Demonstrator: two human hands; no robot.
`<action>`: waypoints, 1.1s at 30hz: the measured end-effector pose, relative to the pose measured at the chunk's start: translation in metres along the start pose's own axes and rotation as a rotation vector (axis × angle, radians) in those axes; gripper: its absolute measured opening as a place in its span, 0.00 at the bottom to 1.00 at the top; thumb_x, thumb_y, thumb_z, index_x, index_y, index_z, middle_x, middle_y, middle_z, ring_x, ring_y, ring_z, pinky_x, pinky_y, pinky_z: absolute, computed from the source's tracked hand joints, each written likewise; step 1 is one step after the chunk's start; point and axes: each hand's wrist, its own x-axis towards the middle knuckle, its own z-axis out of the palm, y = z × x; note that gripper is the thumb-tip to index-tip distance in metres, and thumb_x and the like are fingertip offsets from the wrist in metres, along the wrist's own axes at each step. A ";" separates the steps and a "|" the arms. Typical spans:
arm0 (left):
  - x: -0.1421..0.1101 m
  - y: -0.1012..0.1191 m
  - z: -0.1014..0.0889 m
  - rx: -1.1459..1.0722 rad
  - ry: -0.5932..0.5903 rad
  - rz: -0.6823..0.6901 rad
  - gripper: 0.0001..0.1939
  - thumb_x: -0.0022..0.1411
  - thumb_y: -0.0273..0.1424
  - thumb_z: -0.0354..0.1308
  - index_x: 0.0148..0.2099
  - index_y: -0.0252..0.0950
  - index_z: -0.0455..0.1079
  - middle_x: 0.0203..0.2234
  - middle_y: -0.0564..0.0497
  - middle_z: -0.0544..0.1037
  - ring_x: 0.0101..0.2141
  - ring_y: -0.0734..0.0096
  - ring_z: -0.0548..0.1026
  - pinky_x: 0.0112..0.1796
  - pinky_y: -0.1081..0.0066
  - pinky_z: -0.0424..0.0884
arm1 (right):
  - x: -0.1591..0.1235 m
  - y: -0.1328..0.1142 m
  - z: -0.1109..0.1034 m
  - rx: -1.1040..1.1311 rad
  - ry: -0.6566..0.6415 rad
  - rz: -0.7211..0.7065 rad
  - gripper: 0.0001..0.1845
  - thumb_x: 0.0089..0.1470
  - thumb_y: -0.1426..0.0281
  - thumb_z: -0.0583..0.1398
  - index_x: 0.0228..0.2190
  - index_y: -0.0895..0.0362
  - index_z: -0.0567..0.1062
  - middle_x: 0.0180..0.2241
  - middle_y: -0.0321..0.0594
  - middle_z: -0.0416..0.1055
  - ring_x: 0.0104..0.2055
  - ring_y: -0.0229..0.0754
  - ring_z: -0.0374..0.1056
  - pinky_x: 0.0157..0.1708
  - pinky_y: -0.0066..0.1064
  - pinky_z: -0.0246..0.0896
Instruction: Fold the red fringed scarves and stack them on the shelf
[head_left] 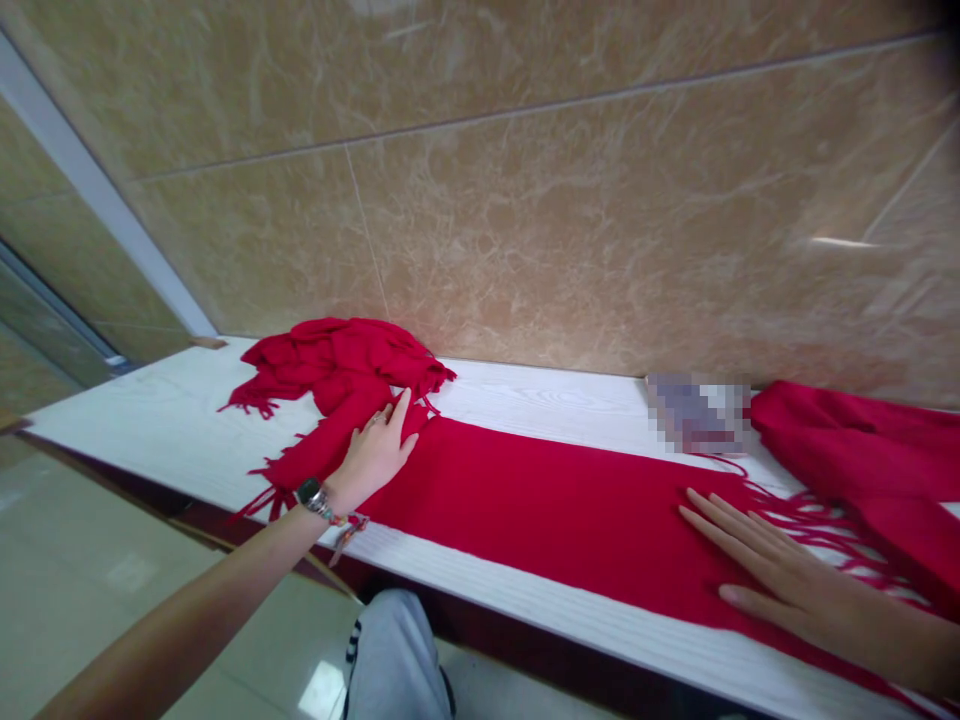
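Note:
A red fringed scarf (pixel 555 510) lies spread flat along the white table, its tassels fanned out at the right end. My left hand (pixel 375 450) rests on the red cloth at the scarf's left end, fingers apart; a watch and a beaded bracelet are on that wrist. Over the right end, close to the fringe, my right hand (pixel 772 560) lies flat with its fingers stretched out. Beyond my left hand is a crumpled heap of red fringed cloth (pixel 337 355). Neither hand grips anything that I can see.
The narrow white table (pixel 525 395) runs along a tan marbled wall (pixel 525 230). A blurred-out flat object (pixel 694 410) sits near the wall. More red cloth (pixel 862 440) lies at the far right. My grey-trousered leg (pixel 397 650) is at the table's front edge.

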 end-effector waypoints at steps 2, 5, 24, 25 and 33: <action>0.001 0.004 0.004 -0.006 -0.013 -0.029 0.31 0.64 0.33 0.44 0.65 0.34 0.36 0.54 0.33 0.62 0.52 0.49 0.64 0.44 0.55 0.65 | -0.005 0.010 -0.008 0.053 -0.072 0.058 0.38 0.53 0.53 0.52 0.60 0.46 0.42 0.62 0.36 0.43 0.60 0.52 0.44 0.54 0.46 0.53; 0.007 0.005 0.014 0.042 -0.029 -0.061 0.31 0.63 0.32 0.43 0.65 0.38 0.36 0.57 0.33 0.57 0.56 0.43 0.57 0.46 0.45 0.61 | 0.001 0.008 -0.025 0.118 -0.154 0.102 0.39 0.51 0.51 0.54 0.60 0.47 0.46 0.62 0.38 0.42 0.60 0.52 0.43 0.54 0.45 0.52; 0.032 0.062 0.025 0.065 0.042 0.318 0.23 0.65 0.35 0.43 0.60 0.36 0.56 0.61 0.37 0.49 0.60 0.45 0.45 0.52 0.45 0.51 | 0.085 -0.044 -0.018 -0.146 0.153 0.146 0.32 0.58 0.53 0.45 0.56 0.61 0.59 0.57 0.56 0.54 0.59 0.57 0.49 0.53 0.50 0.51; 0.034 0.075 0.025 0.024 0.030 0.345 0.24 0.65 0.38 0.43 0.61 0.38 0.55 0.62 0.39 0.48 0.60 0.45 0.44 0.52 0.45 0.51 | 0.082 -0.041 -0.021 -0.169 0.162 0.166 0.31 0.58 0.54 0.45 0.55 0.62 0.60 0.56 0.57 0.56 0.59 0.57 0.50 0.53 0.49 0.52; 0.049 0.102 0.045 -0.139 -0.123 0.389 0.24 0.65 0.38 0.40 0.62 0.43 0.52 0.61 0.46 0.51 0.60 0.55 0.50 0.53 0.51 0.52 | 0.039 0.005 -0.040 -0.339 0.047 0.447 0.25 0.58 0.57 0.48 0.46 0.63 0.67 0.42 0.57 0.68 0.46 0.53 0.65 0.45 0.44 0.60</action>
